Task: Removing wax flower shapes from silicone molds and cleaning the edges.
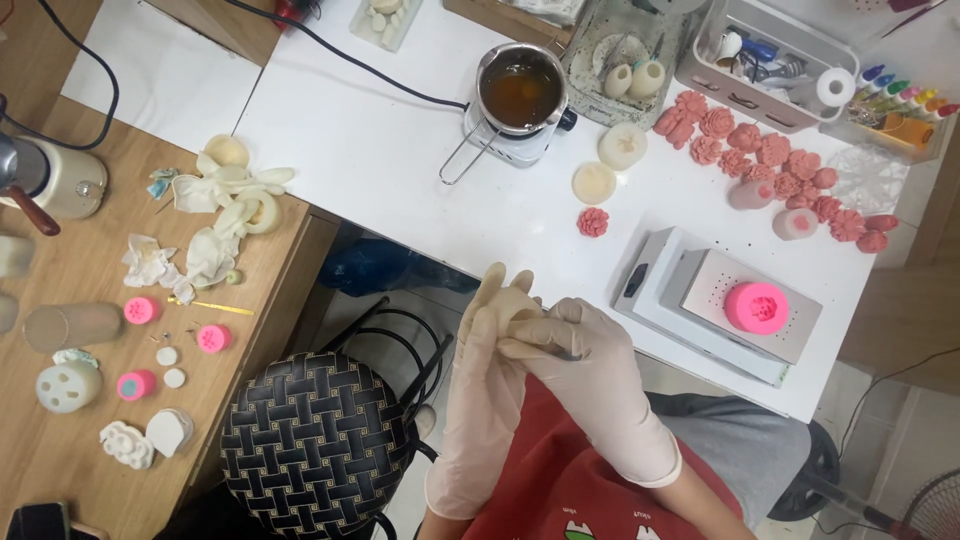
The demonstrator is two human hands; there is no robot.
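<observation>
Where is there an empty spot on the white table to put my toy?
The white table is bare left of the melting pot, across to the black cable. It is crowded on the right: pink flower shapes, the scale, the bottle tray.

Thin, matt, cream latex gloves, slightly wrinkled, on left hand [487, 350] and right hand [585, 365]. Smooth white laminate tabletop [380, 150], faint sheen. Warm wood-grain side table [85, 270] at left, satin finish. Shiny metal melting pot [521, 88] holding glossy amber liquid. Brushed metal scale [722, 300] with a glossy pink silicone mould [756, 306] on top. Matt, waxy coral flower pieces [770, 165], finely ridged. Woven black stool seat [315, 445], leather-like, slight gloss. Soft red cloth apron [560, 470].
</observation>
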